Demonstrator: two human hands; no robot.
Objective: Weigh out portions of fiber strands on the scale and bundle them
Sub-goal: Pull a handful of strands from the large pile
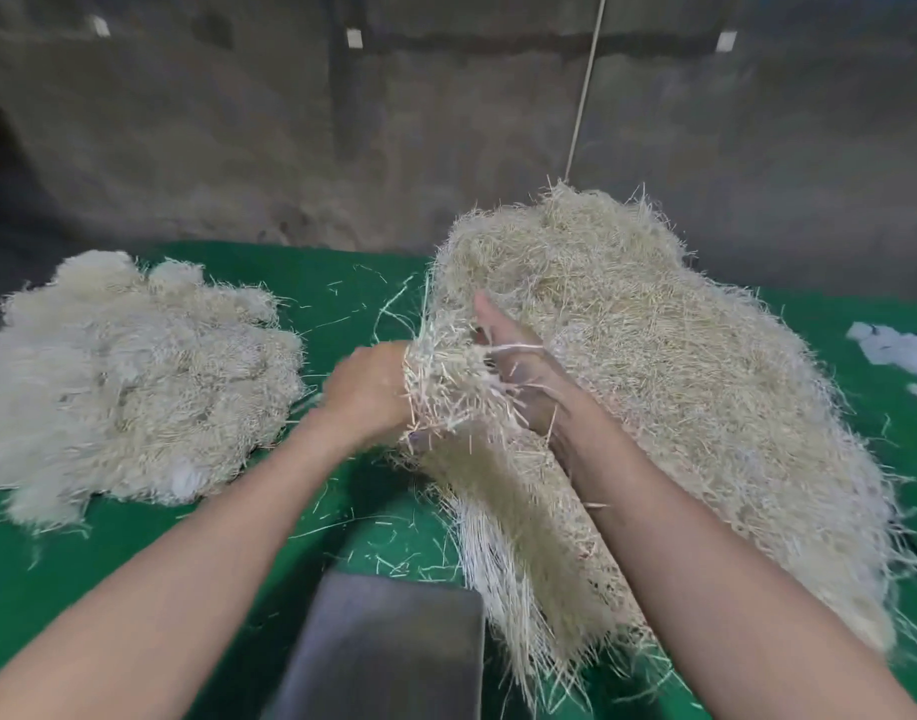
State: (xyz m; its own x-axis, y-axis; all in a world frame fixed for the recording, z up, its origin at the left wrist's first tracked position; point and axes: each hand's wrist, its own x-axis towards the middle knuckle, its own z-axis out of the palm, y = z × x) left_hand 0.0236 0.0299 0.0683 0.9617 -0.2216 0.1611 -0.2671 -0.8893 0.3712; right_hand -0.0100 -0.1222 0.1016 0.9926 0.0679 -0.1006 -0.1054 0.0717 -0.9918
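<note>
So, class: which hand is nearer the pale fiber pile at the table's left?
Left. The left hand, gripping a strand bunch, sits just right of that pile; the right hand is farther right, against the big pile.

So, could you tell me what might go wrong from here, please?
1. The bunch gripped by the left hand and right hand runs into the big pile; pulling may drag extra strands along.
2. Ends stick out loosely, so some may drop onto the green cloth.
3. Strands hang beside the grey pan and could skew a weighing.
</note>
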